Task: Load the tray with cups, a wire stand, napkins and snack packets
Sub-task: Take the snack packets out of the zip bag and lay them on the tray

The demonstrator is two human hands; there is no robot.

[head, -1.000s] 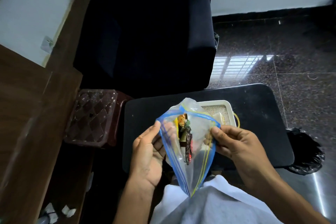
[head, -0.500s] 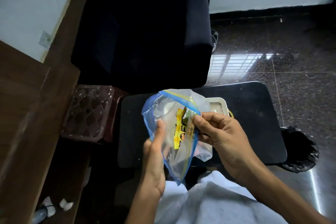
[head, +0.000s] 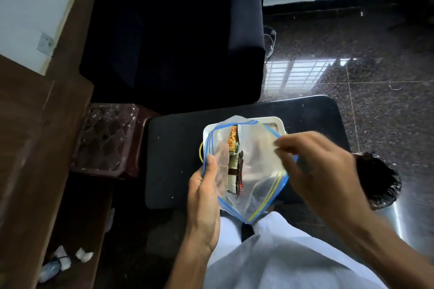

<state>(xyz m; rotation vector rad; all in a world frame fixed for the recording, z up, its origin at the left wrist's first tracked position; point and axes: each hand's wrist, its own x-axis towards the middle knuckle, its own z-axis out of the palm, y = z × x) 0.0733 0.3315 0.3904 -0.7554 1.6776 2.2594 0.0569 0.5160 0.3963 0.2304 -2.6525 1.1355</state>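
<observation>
I hold a clear zip bag point(head: 253, 171) with blue and yellow seal strips over my lap, its mouth spread wide. Snack packets point(head: 234, 159) stand upright inside it. My left hand point(head: 206, 197) grips the bag's left edge, thumb inside the opening. My right hand point(head: 321, 171) is blurred and pinches the bag's right rim. Behind the bag a white tray point(head: 277, 122) rests on the black low table point(head: 178, 148); most of the tray is hidden by the bag. A yellow wire loop point(head: 201, 152) peeks out at the tray's left side.
A dark armchair point(head: 173, 30) stands behind the table. A reddish plastic stool point(head: 105, 141) sits to the left, beside a wooden surface point(head: 28, 148). A black bag-lined bin point(head: 380, 180) is on the polished floor at right. White scraps point(head: 82, 253) lie on the floor lower left.
The bag's mouth has been pulled wider open and now faces me. My right hand has shifted from the middle of the bag to its right rim. The camera view has tilted slightly.
</observation>
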